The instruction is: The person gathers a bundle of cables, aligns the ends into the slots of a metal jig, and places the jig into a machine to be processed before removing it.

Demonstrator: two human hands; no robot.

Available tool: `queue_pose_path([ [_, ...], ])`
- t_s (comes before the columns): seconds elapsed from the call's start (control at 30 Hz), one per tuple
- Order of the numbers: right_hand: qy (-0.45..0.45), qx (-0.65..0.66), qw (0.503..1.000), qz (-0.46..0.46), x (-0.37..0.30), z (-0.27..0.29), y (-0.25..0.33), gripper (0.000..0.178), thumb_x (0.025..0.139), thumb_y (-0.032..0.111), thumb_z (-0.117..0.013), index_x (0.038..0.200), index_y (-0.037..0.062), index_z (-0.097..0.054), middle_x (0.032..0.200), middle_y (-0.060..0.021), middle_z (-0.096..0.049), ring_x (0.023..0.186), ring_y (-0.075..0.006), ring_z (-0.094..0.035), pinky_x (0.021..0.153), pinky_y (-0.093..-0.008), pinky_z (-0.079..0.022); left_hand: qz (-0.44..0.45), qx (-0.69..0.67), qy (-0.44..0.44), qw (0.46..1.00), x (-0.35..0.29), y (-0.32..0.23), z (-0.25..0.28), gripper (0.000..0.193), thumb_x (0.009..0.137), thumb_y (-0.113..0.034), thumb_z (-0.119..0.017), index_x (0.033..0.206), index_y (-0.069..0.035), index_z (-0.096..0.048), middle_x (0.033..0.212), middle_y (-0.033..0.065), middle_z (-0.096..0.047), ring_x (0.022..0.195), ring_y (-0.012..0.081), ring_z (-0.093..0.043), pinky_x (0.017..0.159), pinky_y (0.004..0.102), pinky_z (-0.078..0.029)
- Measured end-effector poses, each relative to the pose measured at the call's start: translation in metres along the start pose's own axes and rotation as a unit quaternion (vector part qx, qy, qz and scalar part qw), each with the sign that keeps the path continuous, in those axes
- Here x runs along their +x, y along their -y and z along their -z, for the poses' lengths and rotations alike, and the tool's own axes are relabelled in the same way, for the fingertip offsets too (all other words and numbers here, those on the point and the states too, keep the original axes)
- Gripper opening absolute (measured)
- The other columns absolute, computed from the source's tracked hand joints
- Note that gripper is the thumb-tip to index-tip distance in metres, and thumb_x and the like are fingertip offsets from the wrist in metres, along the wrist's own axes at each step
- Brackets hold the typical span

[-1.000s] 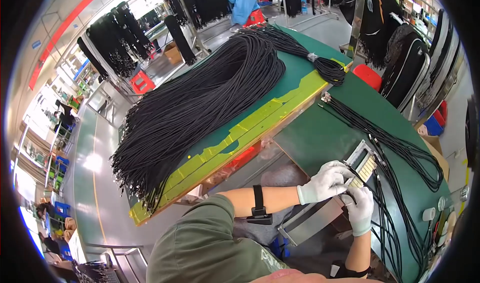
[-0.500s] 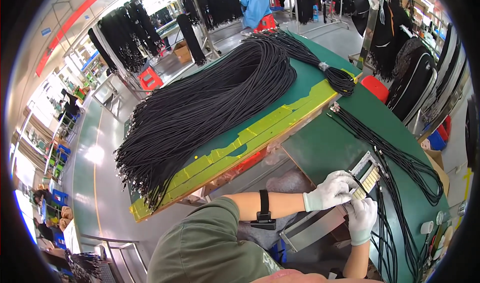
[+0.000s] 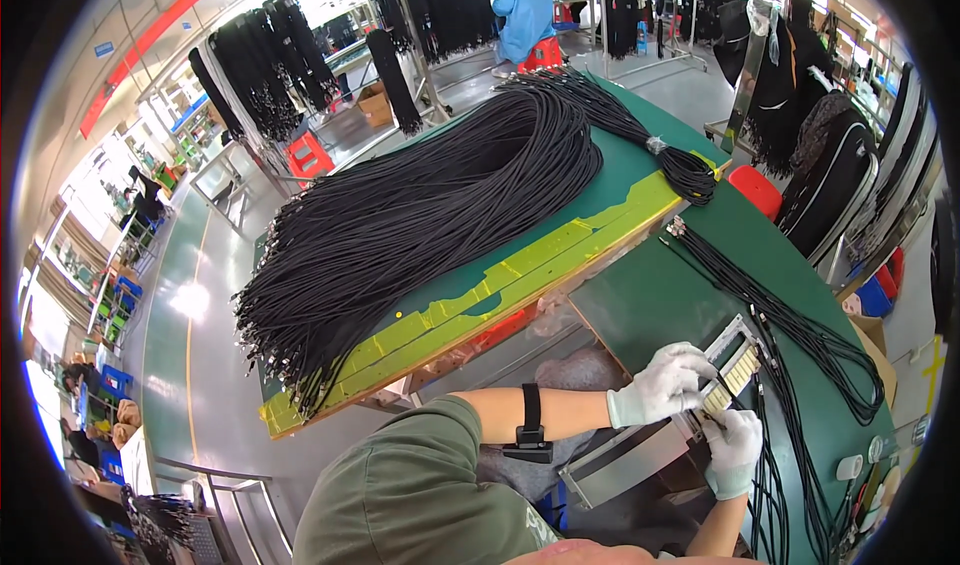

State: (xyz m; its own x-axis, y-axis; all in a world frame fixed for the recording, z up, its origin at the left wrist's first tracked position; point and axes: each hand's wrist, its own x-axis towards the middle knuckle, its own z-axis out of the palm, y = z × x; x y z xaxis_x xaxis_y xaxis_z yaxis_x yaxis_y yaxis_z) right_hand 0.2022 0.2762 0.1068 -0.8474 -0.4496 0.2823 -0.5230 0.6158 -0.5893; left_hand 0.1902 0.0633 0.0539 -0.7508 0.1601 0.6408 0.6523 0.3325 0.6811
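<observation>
Slotted metal jig (image 3: 728,370) — a ribbed, pale-yellow comb strip in a grey frame, lying on the green bench (image 3: 650,295) right under my fingers. My left hand (image 3: 662,390), in a white knit glove, rests curled on its near end. My right hand (image 3: 733,450), gloved alike, is closed at the jig's lower edge; what it pinches I cannot tell. Thin black cables (image 3: 790,335) trail beside — a matte bundle (image 3: 420,205) lies well apart.

Two gloved hands close together, low and to the right.
Left hand (image 3: 662,390) reaches across, bare forearm extended, fingers (image 3: 698,363) curled downward; right hand (image 3: 733,447) rises from below, fingers bent inward.
</observation>
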Motion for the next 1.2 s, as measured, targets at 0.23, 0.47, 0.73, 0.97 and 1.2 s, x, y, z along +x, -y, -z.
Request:
queue_pose_path([
  [0.23,-0.048,-0.137,0.989,0.028,-0.006,0.008,-0.023,0.015,0.076,0.009,-0.072,0.09,0.0036,-0.07,0.077,-0.0106,-0.063,0.08,-0.0311,-0.058,0.072,-0.0421,-0.046,0.051,0.039,-0.036,0.997,0.0,0.005,0.007,0.012,0.079,-0.015,-0.074,0.08,-0.006,-0.067,0.116,0.0081,-0.068,0.119,0.0294,-0.056,0.106,0.0448,-0.039],
  [0.47,-0.043,0.017,0.995,-0.086,-0.008,-0.003,-0.017,0.017,0.073,0.01,-0.077,0.088,0.0076,-0.07,0.081,-0.0083,-0.065,0.081,-0.0296,-0.059,0.076,-0.0404,-0.046,0.066,0.079,-0.045,0.994,-0.002,0.005,0.011,0.016,0.08,-0.017,-0.074,0.075,-0.006,-0.065,0.114,0.0076,-0.069,0.115,0.0283,-0.058,0.101,0.0442,-0.042],
  [0.73,-0.08,-0.077,0.993,0.028,-0.02,0.007,-0.022,0.014,0.075,0.007,-0.075,0.088,0.0058,-0.069,0.08,-0.0095,-0.065,0.077,-0.0298,-0.06,0.072,-0.0385,-0.047,0.04,0.088,-0.029,0.995,-0.002,-0.001,0.003,0.014,0.08,-0.02,-0.073,0.08,-0.007,-0.068,0.106,0.0106,-0.07,0.102,0.0319,-0.062,0.092,0.0446,-0.047],
  [0.97,-0.057,-0.069,0.994,0.06,0.007,0.006,-0.009,0.011,0.079,0.01,-0.073,0.09,0.0055,-0.071,0.084,-0.0111,-0.068,0.081,-0.0311,-0.062,0.074,-0.0403,-0.048,0.03,0.178,-0.017,0.983,-0.002,0.009,0.03,0.016,0.086,-0.019,-0.066,0.092,-0.005,-0.071,0.102,0.0127,-0.07,0.098,0.0336,-0.064,0.09,0.0461,-0.049],
  [1.2,-0.029,-0.132,0.99,0.027,-0.004,0.011,-0.019,0.01,0.08,0.014,-0.072,0.088,0.0083,-0.073,0.079,-0.0074,-0.068,0.08,-0.0291,-0.061,0.074,-0.0396,-0.047,0.028,0.161,0.021,0.986,0.0,0.012,0.016,0.019,0.093,-0.017,-0.062,0.106,-0.005,-0.069,0.107,0.0114,-0.07,0.107,0.0307,-0.064,0.105,0.0457,-0.043],
])
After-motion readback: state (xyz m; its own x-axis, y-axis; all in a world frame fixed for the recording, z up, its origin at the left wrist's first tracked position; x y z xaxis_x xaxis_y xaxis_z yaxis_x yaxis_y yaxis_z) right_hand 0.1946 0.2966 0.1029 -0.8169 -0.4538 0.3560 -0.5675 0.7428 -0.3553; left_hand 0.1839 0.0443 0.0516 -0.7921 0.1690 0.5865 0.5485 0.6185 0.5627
